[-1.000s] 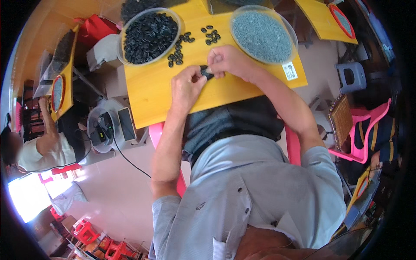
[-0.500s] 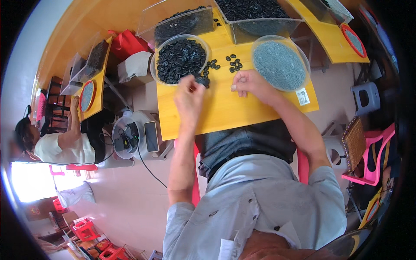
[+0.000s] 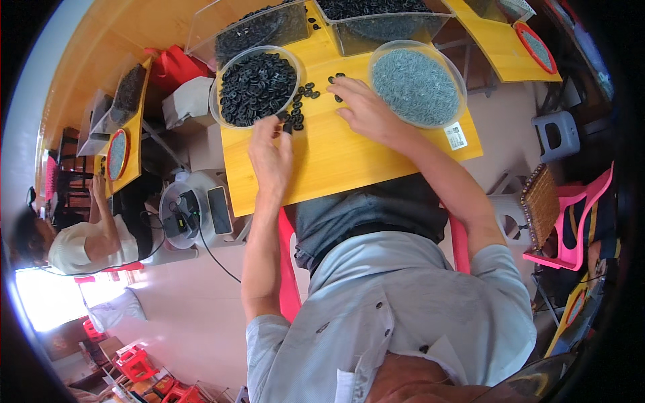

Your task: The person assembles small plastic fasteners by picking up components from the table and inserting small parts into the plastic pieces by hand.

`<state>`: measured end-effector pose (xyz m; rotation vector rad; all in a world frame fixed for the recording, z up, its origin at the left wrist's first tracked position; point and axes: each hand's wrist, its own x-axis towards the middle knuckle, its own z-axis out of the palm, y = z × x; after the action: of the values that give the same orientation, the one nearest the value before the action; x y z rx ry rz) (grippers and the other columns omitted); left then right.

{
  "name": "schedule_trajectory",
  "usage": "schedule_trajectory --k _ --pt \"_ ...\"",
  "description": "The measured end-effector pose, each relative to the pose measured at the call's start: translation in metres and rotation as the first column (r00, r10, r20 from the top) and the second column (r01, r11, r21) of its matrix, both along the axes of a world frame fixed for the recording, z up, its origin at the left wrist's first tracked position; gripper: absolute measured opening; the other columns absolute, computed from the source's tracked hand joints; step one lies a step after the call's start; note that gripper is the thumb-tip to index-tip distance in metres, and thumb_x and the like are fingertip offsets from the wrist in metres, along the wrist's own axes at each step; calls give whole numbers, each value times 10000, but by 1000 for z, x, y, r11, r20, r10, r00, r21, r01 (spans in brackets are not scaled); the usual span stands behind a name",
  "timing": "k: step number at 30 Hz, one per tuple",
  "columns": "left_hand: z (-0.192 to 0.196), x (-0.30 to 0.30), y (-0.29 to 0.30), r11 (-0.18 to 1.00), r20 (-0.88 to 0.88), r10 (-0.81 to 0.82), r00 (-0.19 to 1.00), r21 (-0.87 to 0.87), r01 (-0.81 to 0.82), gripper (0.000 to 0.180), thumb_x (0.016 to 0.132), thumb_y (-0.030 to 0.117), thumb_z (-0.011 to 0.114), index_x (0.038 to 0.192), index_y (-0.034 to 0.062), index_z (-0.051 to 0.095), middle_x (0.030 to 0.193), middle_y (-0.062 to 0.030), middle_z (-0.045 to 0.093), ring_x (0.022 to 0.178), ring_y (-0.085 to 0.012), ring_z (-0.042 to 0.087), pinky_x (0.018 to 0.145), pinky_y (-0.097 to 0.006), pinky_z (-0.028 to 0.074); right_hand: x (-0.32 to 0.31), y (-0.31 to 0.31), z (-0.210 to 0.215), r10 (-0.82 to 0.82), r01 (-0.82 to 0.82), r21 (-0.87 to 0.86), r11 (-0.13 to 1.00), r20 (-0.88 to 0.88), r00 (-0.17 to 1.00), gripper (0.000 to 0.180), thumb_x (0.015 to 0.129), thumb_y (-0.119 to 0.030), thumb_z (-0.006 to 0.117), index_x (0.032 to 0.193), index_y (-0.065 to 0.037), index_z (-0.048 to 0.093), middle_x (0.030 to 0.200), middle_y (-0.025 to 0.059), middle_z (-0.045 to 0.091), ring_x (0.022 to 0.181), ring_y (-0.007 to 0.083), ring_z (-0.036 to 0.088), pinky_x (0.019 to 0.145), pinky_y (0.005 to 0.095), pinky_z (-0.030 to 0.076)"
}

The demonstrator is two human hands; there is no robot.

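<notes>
My left hand is at the lower right rim of a clear round tub heaped with black oval pieces. Its thumb and fingertips are bent around a small black oval piece. Beside those fingertips a loose line of similar black pieces lies on the yellow table. My right hand reaches over a few more black pieces, fingers stretched and apart, partly hiding them. Next to it stands a clear round tub filled with small grey metal-looking pieces.
Two clear bins of black pieces stand along the table's far side. At the left, another person sits by a second yellow table. A phone and a tub of cables rest on a stool. A pink chair stands right.
My right hand has moved forward and left onto the small group of black pieces, its fingers opening out. My left hand has shifted slightly down beside the tub. The whole view has shifted a little.
</notes>
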<state>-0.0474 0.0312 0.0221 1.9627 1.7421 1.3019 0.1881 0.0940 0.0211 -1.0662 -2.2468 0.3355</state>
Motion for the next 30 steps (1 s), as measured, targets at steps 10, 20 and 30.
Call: schedule_trajectory --k 10,20,30 --pt "-23 17 -27 987 -423 -140 895 -134 91 639 819 179 734 1343 -33 438 1465 -305 346 1347 -472 343 1111 -514 303 -33 -24 -33 -253 261 10 965 278 927 824 869 -394 658 1433 102 319 1498 342 277 1419 465 240 1172 512 184" --pt "-21 22 -30 973 -440 -190 877 -203 109 593 811 188 727 1301 -46 486 1501 -216 363 1383 -384 345 1144 -496 263 -5 -26 5 -57 48 -72 996 -124 991 398 868 -91 612 1251 5 557 1256 204 544 1167 365 533 973 392 442" --pt "-21 22 -30 977 -409 -194 892 -162 138 546 813 182 723 1262 -57 525 1477 -219 402 1372 -395 357 1141 -480 274 -20 -22 -8 53 -52 -102 993 10 999 215 836 -50 608 1035 -30 688 961 133 634 908 317 622 813 403 499"
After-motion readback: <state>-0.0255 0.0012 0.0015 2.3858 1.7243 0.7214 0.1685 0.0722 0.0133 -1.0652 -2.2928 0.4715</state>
